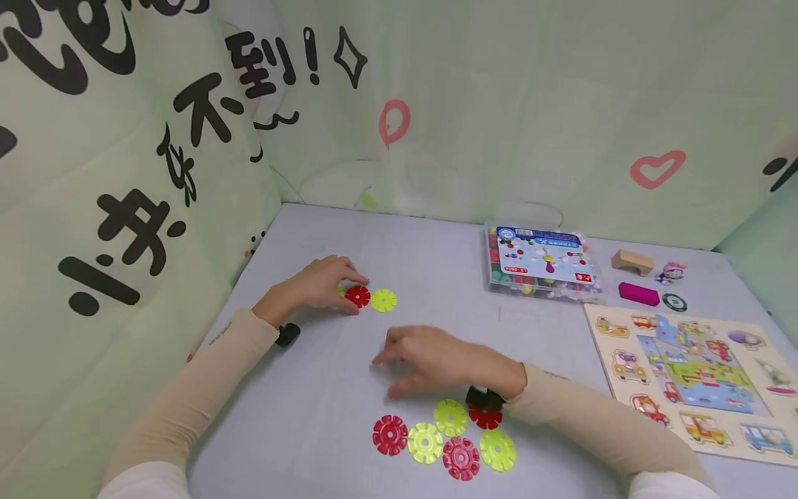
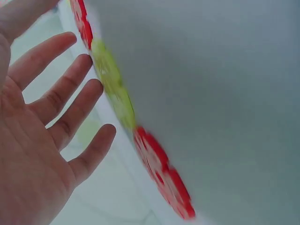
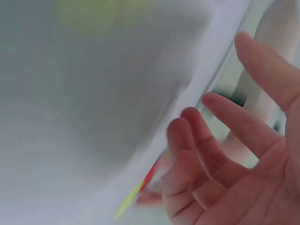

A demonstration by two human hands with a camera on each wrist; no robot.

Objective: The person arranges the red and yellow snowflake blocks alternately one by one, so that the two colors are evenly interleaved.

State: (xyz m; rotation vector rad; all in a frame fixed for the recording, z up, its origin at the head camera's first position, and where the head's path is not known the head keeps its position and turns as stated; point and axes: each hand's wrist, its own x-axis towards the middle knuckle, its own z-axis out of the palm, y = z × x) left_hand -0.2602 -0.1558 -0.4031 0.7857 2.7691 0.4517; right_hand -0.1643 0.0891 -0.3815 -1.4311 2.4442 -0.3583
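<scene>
1. The left hand (image 1: 323, 283) is relaxed with fingers spread, clasping nothing; whether its fingertips touch the discs beneath, I cannot tell.
2. Below it lies a row of flat, notched, plastic-looking discs: a yellow-green disc (image 1: 383, 300) at the right end, a red disc (image 1: 357, 296) beside the thumb, then a second yellow-green disc (image 2: 112, 84) and a second red disc (image 2: 161, 171) further left, hidden from the head view.
3. The row's long axis runs roughly left to right, its right end projecting past the left hand toward the right side; that exposed end seems the key approach.
4. The right hand (image 1: 430, 355), loosely bent and bare of any disc, hovers right of the row and nearer, so the left hand is closer to it.
5. Nearer than the right hand, a loose cluster of red and yellow-green notched discs (image 1: 425, 443) lies on the pale grey tabletop (image 1: 280, 430).
</scene>
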